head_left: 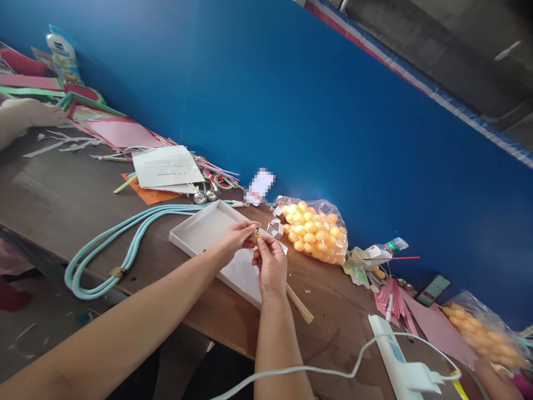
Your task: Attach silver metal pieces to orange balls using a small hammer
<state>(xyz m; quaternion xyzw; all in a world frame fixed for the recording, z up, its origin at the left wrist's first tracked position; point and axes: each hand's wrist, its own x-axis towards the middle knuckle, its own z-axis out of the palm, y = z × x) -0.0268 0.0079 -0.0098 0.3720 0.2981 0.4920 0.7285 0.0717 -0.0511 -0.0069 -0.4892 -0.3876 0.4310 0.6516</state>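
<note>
Over a shallow white box tray [191, 230], both of my hands meet at the fingertips. Between them is a small yellow piece [255, 234] with dark, shiny bits on it; its kind is too small to tell. My left hand [235, 239] pinches it from the left and my right hand [270, 261] from the right and below. A wooden stick [300, 304] lies just right of my right wrist. The fingers cover part of the small piece.
Light blue cords [135, 244] loop at the left. A bag of orange balls [314, 230] stands behind the tray. A power strip [389, 350] with a white cable [328, 373] lies front right. Papers [166, 166] and another person's hand [35, 114] are far left.
</note>
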